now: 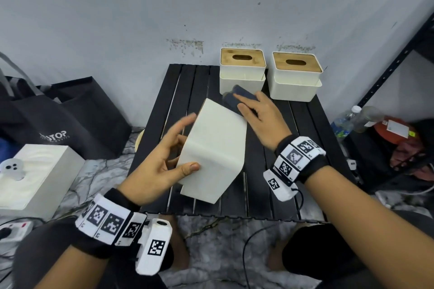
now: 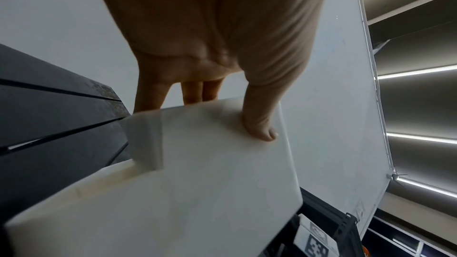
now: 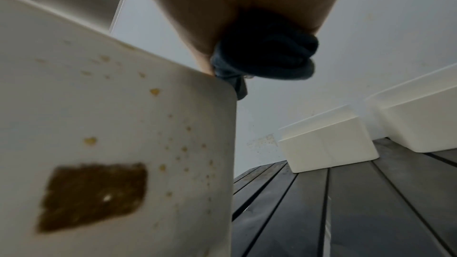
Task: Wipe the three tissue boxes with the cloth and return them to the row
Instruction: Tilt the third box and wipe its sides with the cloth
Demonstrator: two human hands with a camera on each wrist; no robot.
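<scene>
The fingers (image 1: 180, 124) of the left hand (image 1: 155, 162) spread along the side of a tilted cream tissue box (image 1: 216, 148), thumb pressed on its upper face, holding it over the middle of the black slatted worktop (image 1: 265, 190). The fingers (image 1: 244, 108) of the right hand (image 1: 265, 117) lie fairly straight on a folded dark cloth (image 1: 239, 96), pressing it against the box's far top edge; whether any finger curls round the cloth cannot be told. Largest first, the worktop carries two more tissue boxes along its back edge: one (image 1: 243, 75) at the middle, one (image 1: 296, 77) at the back right corner, both upright with wooden slotted lids. A gap at the back left corner looks like the held box's place. By this reading wiping of this box is under way, its return is pending, and nothing shows whether the other two are done. In the right wrist view a brown patch and yellowish specks mark one face of the held box. A black bag (image 1: 65, 119) left of the worktop reads "TOP", the rest hidden
</scene>
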